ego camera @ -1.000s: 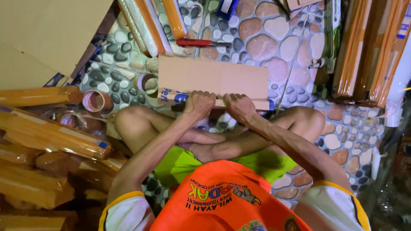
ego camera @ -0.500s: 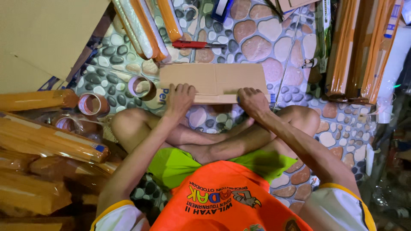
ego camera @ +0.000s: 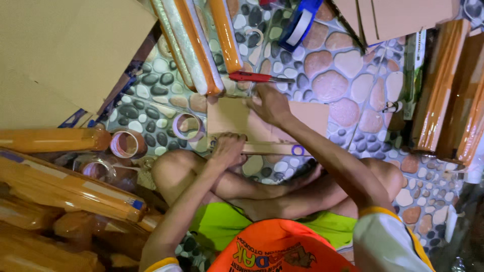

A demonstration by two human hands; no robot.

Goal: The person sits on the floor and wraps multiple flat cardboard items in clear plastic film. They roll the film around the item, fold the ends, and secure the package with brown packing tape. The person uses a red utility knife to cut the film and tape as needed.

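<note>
I sit cross-legged on a pebble-pattern floor [ego camera: 353,70]. A flat brown cardboard sheet [ego camera: 307,117] lies in front of my knees, with a long thin roll [ego camera: 275,149] along its near edge. My left hand [ego camera: 228,150] grips the left end of that roll. My right hand [ego camera: 272,107] presses flat on the cardboard further out, fingers spread, just below a red box cutter [ego camera: 254,77].
Tape rolls [ego camera: 187,126] [ego camera: 125,144] lie left of the cardboard. A blue tape dispenser [ego camera: 301,22] sits at the top. Long orange wrapped packages [ego camera: 65,186] pile at the left, more [ego camera: 441,85] at the right and several at the top [ego camera: 201,45]. Big cardboard sheets [ego camera: 65,55] lie top left.
The cardboard has been pushed away from me over the roll. My right hand moved up onto the sheet toward the cutter; my left hand shifted to the roll's left end.
</note>
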